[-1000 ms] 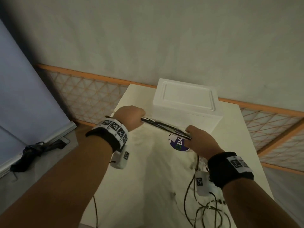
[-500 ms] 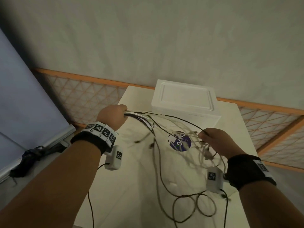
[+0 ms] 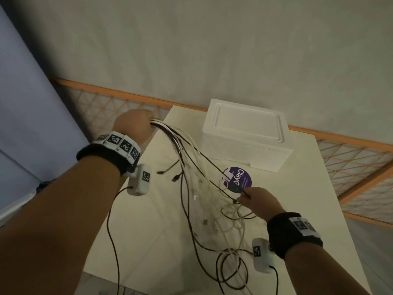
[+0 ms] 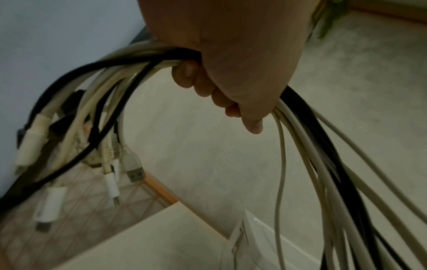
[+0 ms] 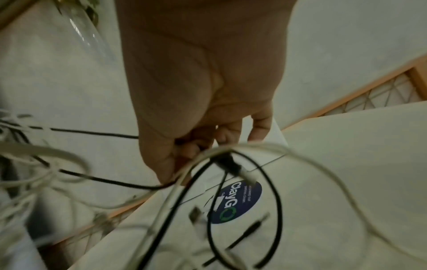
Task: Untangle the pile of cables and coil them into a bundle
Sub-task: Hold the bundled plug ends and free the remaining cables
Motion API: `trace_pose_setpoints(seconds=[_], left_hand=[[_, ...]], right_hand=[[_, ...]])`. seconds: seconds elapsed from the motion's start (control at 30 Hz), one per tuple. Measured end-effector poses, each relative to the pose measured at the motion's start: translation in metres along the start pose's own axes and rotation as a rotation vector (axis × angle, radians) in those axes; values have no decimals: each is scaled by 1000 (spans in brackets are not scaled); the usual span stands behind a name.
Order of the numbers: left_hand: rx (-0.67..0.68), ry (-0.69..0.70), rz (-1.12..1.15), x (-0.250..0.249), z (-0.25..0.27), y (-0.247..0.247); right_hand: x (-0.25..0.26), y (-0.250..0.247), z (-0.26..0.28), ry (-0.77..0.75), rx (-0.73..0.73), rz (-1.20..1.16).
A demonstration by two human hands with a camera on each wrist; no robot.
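Note:
My left hand point(image 3: 134, 124) is raised at the table's far left corner and grips a thick bunch of black and white cables point(image 3: 191, 158) in its fist. In the left wrist view the fist point(image 4: 221, 76) is closed round the cables point(image 4: 300, 146), and several plug ends point(image 4: 110, 164) dangle to the left. The strands fan down and right to my right hand point(image 3: 255, 199), which pinches a thin black cable point(image 3: 212, 167) beside the purple sticker. In the right wrist view the fingers point(image 5: 184, 155) pinch that black cable point(image 5: 110, 180). Loose loops point(image 3: 231, 265) lie on the table near my right wrist.
The white table point(image 3: 340, 209) carries a white foam box point(image 3: 244, 135) at the back and a round purple sticker point(image 3: 238, 179). An orange-framed lattice rail point(image 3: 119, 103) runs behind it, below a pale wall. A blue panel point(image 3: 25, 103) stands at the left.
The tight bunch held between both hands has spread apart. My left hand rose and moved left and back; my right hand dropped lower and toward me, and the strands now fan out between them.

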State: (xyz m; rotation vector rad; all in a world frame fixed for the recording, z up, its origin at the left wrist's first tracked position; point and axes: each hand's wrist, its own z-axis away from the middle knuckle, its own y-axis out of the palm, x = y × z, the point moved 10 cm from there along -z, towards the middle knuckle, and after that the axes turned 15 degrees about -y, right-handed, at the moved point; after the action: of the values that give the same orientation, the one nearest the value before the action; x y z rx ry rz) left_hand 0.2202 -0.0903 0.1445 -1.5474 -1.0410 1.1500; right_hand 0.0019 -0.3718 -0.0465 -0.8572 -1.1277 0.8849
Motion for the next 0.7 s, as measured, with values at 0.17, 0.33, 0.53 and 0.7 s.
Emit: trace_pose_setpoints(seconds=[0.17, 0.33, 0.53, 0.7], left_hand=[[-108, -122, 49, 40, -19, -44], [-82, -56, -9, 33, -16, -53], [-64, 38, 67, -20, 7, -42], [-174, 127, 192, -44, 14, -79]], right_hand=[[-55, 0, 27, 325, 60, 155], [-59, 7, 28, 245, 33, 117], [120, -66, -7, -361, -487, -161], [166, 22, -19, -428, 112, -378]])
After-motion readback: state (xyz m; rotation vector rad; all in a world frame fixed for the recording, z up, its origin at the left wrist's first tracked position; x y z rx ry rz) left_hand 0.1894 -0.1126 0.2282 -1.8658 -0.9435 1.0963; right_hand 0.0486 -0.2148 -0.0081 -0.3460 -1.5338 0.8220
